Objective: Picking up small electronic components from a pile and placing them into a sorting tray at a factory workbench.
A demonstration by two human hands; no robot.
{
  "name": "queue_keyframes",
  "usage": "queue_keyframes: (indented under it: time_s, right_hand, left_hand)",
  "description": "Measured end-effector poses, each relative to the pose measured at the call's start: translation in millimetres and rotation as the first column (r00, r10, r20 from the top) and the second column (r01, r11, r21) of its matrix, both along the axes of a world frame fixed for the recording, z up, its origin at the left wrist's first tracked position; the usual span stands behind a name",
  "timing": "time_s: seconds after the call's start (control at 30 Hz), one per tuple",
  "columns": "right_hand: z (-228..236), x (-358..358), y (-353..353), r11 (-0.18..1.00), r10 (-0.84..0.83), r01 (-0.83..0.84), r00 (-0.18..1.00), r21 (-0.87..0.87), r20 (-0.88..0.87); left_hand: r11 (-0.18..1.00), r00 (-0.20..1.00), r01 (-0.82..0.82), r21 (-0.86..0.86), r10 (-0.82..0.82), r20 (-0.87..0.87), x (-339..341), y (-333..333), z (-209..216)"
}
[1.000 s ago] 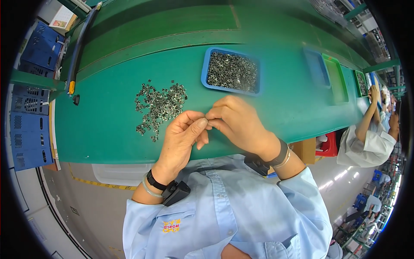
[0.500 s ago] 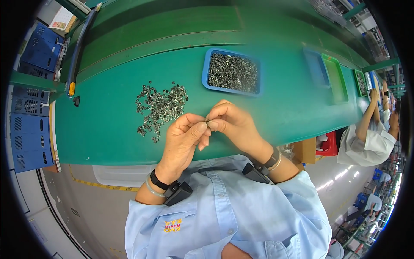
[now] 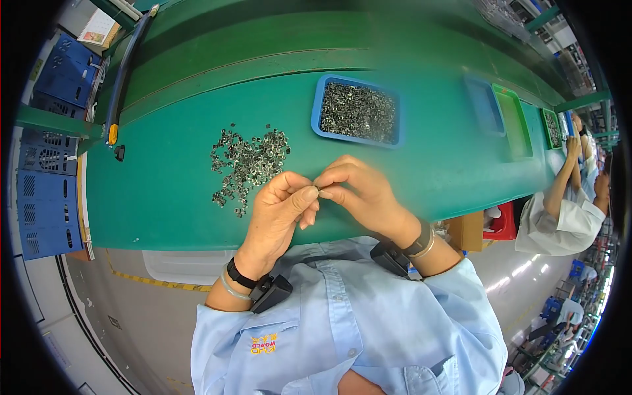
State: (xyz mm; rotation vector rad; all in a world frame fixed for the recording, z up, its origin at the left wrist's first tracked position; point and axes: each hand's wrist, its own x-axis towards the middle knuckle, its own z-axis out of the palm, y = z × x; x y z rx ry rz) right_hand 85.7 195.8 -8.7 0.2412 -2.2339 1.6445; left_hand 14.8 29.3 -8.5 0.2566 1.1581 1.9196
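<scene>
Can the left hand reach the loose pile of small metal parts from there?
Probably yes: the pile lies close by on the green table, just beyond the left hand, with nothing seen between them. That hand is busy, though: with the right hand, it seems to pinch one small part.

— What lettering can be read here?

— Embroidered lettering [image 3: 264, 343] stands in three rows, one red between two yellow, on the left chest of a light-blue button-front work shirt [image 3: 395, 309].

— And farther off?

— At upper left, a calendar-like printed sheet [image 3: 97, 29] carries marks too small to read; on a blue plastic crate [image 3: 36, 168] below, a white tag [image 3: 70, 158] is likewise illegible.
</scene>
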Motion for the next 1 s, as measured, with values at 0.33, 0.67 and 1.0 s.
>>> queue_keyframes:
  time_s: [0.33,0.67,1.0]
  right_hand:
    - [2.9,-0.4,-0.2,0.998,-0.039,0.043,0.995,0.043,-0.097]
    - [6.5,-1.0,-4.4,1.000,-0.006,0.008,0.991,0.008,-0.132]
    - [6.6,-0.6,-4.1,1.000,0.020,-0.019,0.992,0.005,-0.121]
  left_hand:
    - [0.994,0.989,-0.003,0.113,-0.014,0.149,5.2,-1.8,7.2]
    - [0.971,0.977,0.026,0.237,-0.075,0.199,5.0,-2.6,3.1]
    - [0.990,0.986,0.082,0.117,-0.098,0.134,1.3,-7.3,13.3]
